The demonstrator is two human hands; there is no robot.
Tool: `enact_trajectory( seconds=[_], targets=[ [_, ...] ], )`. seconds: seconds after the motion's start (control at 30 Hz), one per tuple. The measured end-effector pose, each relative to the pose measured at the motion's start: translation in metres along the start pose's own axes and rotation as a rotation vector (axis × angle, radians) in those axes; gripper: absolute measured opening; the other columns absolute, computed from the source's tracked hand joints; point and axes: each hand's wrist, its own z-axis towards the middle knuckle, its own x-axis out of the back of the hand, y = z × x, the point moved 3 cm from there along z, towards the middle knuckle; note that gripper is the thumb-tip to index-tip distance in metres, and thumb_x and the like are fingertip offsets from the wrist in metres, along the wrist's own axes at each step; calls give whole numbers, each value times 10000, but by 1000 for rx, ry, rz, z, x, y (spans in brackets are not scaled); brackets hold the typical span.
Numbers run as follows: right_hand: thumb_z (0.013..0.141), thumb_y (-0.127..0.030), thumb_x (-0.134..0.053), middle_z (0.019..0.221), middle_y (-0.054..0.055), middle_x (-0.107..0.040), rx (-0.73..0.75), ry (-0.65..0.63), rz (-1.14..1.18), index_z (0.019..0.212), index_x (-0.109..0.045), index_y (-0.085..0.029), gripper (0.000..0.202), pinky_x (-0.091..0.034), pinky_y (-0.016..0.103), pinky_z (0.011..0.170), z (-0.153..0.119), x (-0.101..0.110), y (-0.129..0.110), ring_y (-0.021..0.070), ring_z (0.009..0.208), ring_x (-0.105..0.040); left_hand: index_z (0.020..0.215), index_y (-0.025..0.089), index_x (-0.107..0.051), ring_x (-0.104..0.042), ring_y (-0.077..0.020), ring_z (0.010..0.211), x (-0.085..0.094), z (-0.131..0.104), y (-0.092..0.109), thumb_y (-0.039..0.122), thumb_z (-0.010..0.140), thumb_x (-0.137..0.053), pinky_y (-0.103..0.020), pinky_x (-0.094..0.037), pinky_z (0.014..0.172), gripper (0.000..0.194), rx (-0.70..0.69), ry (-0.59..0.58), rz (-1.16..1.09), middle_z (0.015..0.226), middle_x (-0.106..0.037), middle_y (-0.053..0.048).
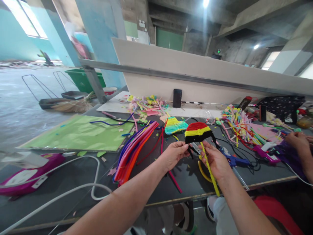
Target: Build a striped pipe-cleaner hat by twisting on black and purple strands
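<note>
A striped piece [198, 131] in red, yellow and black hangs above the dark table, its lower black edge pinched at the left by my left hand [175, 155]. My right hand [214, 160] is closed around a yellow pipe cleaner [212, 178] that runs down from the piece. Between the hands a metal tool [195, 148], perhaps scissors, partly shows. Behind them lies a yellow and turquoise piece [175, 126]. To the left is a bundle of purple, pink and orange pipe cleaners [137, 150].
A green sheet [78, 133] lies on the left, near a magenta power strip [31, 173] with white cable. A blue glue gun [236, 160] rests right of my right hand. Another person's hand [299, 143] is at far right. A phone [177, 98] stands at the back.
</note>
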Motion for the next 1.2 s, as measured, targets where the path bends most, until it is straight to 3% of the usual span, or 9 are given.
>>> enact_trajectory(
  seconds=[0.17,0.3,0.47,0.6,0.73,0.8,0.9,1.03,1.2],
  targets=[
    [678,-128,-698,857,37,-728,26,0,3,929,-678,-210,265,-457,176,408,1,1,-1,92,536,-597,886,116,-647,-651,-130,758,-5,-2,0,319,745,-713,-257,-492,765,255,26,-67,-31,860,-687,-83],
    [670,-151,-715,855,37,-729,62,-26,-28,938,-674,-207,277,-466,182,428,1,2,-2,93,545,-603,861,126,-613,-647,-124,750,-6,-2,-2,308,735,-720,-248,-490,742,246,6,-39,-26,860,-678,-70],
    [694,-204,-722,943,44,-726,45,-60,-68,1000,-666,-221,312,-527,226,531,-1,-3,1,118,630,-648,799,145,-594,-641,-130,740,-6,0,2,340,745,-699,-274,-484,784,228,-150,-19,34,813,-670,-49],
    [745,-361,-695,1010,78,-710,12,-73,-173,1026,-665,-207,322,-545,301,684,-1,-2,2,176,814,-675,784,149,-600,-638,-134,727,-3,0,8,387,756,-671,-254,-480,754,250,-215,32,135,775,-669,-49],
    [770,-492,-632,761,105,-716,12,65,-734,766,-710,-182,320,-461,292,532,-10,11,-14,190,603,-639,777,148,-582,-635,-130,684,1,1,7,389,752,-667,-244,-483,702,256,-176,76,140,738,-666,-49],
    [772,-499,-617,544,76,-644,162,116,-1216,531,-641,-205,380,-374,286,494,-19,10,-27,182,503,-574,779,146,-570,-640,-136,674,4,2,4,378,746,-670,-242,-483,663,255,-137,81,136,732,-664,-51],
    [821,-479,-547,530,48,-621,432,120,-1643,543,-621,-237,376,-328,300,531,-26,-9,-38,195,533,-560,781,147,-546,-643,-143,636,8,4,1,354,740,-670,-237,-477,599,245,-71,105,136,709,-657,-49],
    [868,-285,-502,863,64,-700,792,-84,-1739,882,-675,-251,177,-396,324,700,-5,-46,-40,223,800,-613,767,148,-515,-637,-136,582,12,7,-2,295,753,-657,-250,-487,600,205,-22,128,101,667,-637,-34],
    [839,-160,-516,986,94,-664,1028,-742,-1788,997,-653,-215,216,-386,386,857,35,-73,-36,234,964,-555,761,146,-516,-635,-142,558,13,10,-4,254,771,-644,-280,-505,612,169,27,119,72,635,-627,-33]
  ],
)
